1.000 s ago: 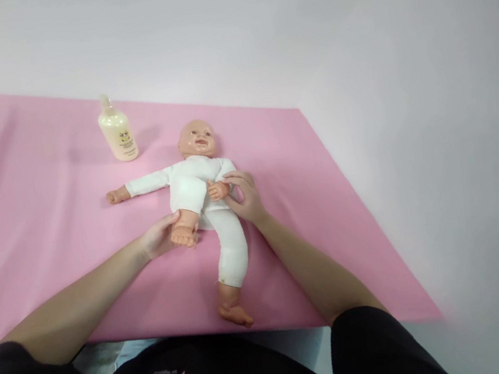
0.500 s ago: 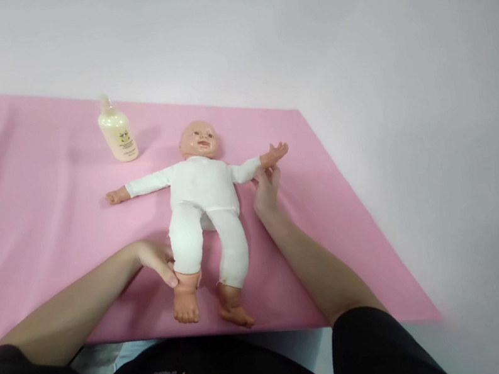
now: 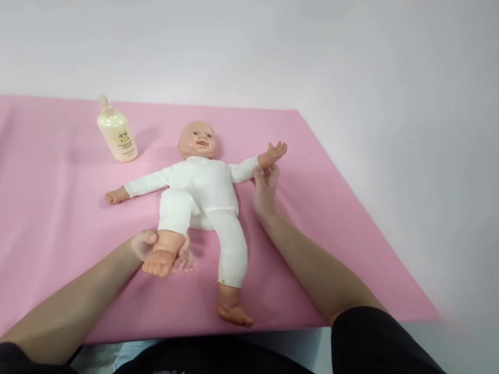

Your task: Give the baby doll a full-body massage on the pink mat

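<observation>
A baby doll [image 3: 211,184] in a white cloth suit lies face up, its arms stretched out to the sides. My left hand [image 3: 145,246] is closed round the doll's lower leg on the left, with the thumb on the near side and fingers coming out behind the ankle. That leg is bent at the knee and raised, its bare foot pointing toward the lower left. The doll's other leg lies extended toward the table edge. At the doll's forearm on the right, my right hand [image 3: 266,189] has its curled fingers against the wrist, partly hidden beneath it.
A pump bottle [image 3: 117,132] of pale yellow liquid stands behind the doll to the left. Pink cloth [image 3: 49,246] covers the table, with folds at the left. A plain whitish surface lies beyond its back and right edges.
My left hand has lifted the doll's leg up and to the left, bending the knee. My right hand and the bottle stay where they were.
</observation>
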### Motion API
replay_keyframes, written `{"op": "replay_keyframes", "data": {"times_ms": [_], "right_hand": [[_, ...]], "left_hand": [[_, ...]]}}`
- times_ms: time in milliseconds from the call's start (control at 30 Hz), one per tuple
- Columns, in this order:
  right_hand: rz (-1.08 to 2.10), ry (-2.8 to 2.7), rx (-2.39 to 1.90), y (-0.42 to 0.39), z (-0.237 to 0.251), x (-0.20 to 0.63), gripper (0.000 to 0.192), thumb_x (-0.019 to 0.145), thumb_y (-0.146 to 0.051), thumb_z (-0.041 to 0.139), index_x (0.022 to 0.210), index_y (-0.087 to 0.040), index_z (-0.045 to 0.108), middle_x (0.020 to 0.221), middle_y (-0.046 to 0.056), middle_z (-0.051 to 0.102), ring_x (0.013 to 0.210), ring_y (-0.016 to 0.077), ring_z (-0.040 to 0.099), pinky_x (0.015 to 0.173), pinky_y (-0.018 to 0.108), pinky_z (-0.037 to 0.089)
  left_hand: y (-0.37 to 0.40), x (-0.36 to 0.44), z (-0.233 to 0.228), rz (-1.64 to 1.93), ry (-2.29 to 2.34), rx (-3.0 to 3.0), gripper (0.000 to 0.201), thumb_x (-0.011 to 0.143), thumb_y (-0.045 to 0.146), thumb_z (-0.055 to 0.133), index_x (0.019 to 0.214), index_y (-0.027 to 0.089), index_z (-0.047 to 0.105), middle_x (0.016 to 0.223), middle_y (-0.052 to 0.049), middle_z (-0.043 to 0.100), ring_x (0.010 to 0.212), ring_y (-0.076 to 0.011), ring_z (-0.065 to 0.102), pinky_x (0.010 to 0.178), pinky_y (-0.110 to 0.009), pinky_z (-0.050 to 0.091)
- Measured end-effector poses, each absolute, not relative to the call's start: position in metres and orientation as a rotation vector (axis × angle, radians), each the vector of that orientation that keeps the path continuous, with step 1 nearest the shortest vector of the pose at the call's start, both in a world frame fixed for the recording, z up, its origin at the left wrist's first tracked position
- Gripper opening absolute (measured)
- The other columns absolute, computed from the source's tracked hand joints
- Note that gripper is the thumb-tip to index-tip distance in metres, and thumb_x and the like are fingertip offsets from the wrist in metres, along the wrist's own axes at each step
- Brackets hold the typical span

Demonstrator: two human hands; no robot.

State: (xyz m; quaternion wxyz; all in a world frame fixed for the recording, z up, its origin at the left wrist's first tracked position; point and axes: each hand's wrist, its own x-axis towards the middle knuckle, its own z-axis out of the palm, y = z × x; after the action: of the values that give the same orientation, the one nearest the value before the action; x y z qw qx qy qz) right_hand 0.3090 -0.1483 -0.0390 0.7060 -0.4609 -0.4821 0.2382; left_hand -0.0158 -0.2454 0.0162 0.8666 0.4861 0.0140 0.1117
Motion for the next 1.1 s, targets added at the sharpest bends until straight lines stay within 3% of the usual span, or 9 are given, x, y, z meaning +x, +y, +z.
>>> {"op": "replay_keyframes", "data": {"times_ms": [167,300,600,1100], "right_hand": [[0.28,-1.314,-0.984,-0.16,-0.029,0.295,0.05,0.096,-0.055,0.063,0.136,-0.028,0.049,0.129,0.011,0.059,0.111,0.0231,0.066,0.088,0.038,0.061],[0.246,-1.483,-0.951,-0.172,-0.024,0.284,0.049,0.095,-0.051,0.066,0.136,-0.027,0.051,0.128,0.01,0.061,0.114,0.024,0.065,0.097,0.042,0.059],[0.09,-1.789,-0.825,-0.182,-0.012,0.28,0.035,0.096,-0.035,0.066,0.13,-0.031,0.058,0.123,0.009,0.069,0.119,0.0283,0.066,0.106,0.054,0.055],[0.044,-1.874,-0.812,-0.183,-0.007,0.277,0.033,0.095,-0.028,0.066,0.127,-0.031,0.062,0.123,0.008,0.072,0.118,0.0277,0.068,0.105,0.053,0.055]], "left_hand": [[-0.244,-0.012,0.02,0.443,0.165,0.985,0.059,0.074,0.078,0.064,0.076,0.019,0.059,0.054,-0.004,0.055,0.069,-0.0256,0.056,0.082,-0.045,0.046],[-0.243,-0.009,0.024,0.533,0.259,0.942,0.059,0.08,0.075,0.061,0.078,0.016,0.063,0.058,-0.003,0.055,0.067,-0.0229,0.052,0.079,-0.042,0.044],[-0.241,-0.005,0.024,0.61,0.347,0.82,0.058,0.078,0.075,0.068,0.077,0.017,0.063,0.059,-0.001,0.052,0.063,-0.021,0.054,0.071,-0.037,0.048],[-0.239,-0.004,0.019,0.605,0.33,0.875,0.058,0.085,0.072,0.065,0.081,0.014,0.067,0.064,-0.004,0.059,0.064,-0.0212,0.058,0.072,-0.037,0.047]]}}
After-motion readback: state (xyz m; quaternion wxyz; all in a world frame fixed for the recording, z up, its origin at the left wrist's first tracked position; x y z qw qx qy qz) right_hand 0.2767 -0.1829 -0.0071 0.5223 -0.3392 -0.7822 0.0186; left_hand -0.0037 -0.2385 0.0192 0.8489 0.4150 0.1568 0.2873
